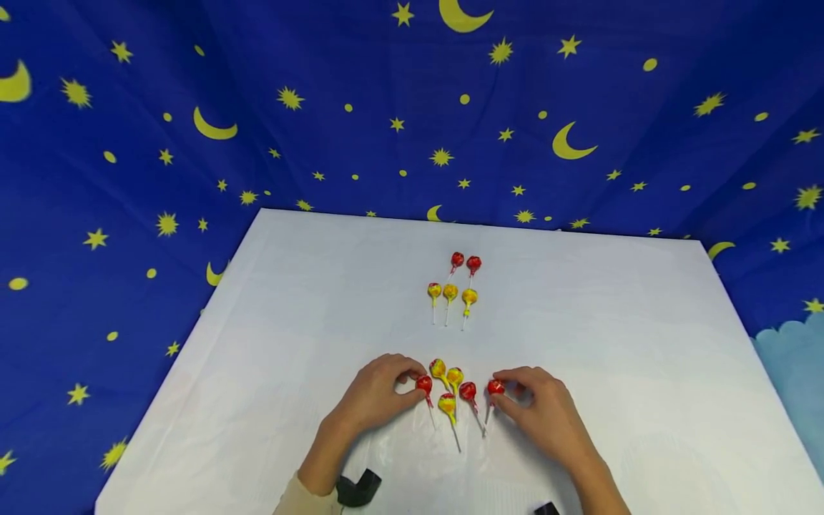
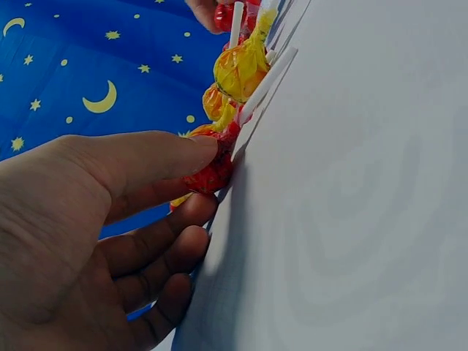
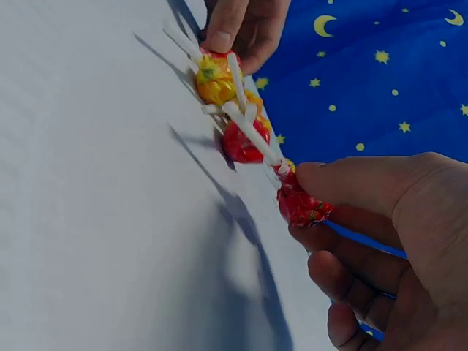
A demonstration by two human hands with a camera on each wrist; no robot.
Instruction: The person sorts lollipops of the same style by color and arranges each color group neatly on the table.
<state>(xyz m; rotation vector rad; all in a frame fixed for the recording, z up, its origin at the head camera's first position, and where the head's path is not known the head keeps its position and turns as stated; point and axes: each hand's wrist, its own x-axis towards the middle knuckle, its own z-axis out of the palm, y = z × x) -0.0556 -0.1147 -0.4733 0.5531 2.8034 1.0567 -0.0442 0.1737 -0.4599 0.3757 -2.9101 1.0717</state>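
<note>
**A Pinch at Either End**

The left hand pinches the leftmost red lollipop by its head, while the right hand grips the rightmost red lollipop the same way. Between them, on the near part of the white bench, sit three near yellow lollipops and a middle red lollipop. Farther back, two far red lollipops lie beyond a row of three far yellow lollipops. Behind hangs a blue curtain with yellow moons and stars.

From my head I look forward and down over the table; the wrist views, close behind my left grip and right grip, share the lollipops from opposite sides.
</note>
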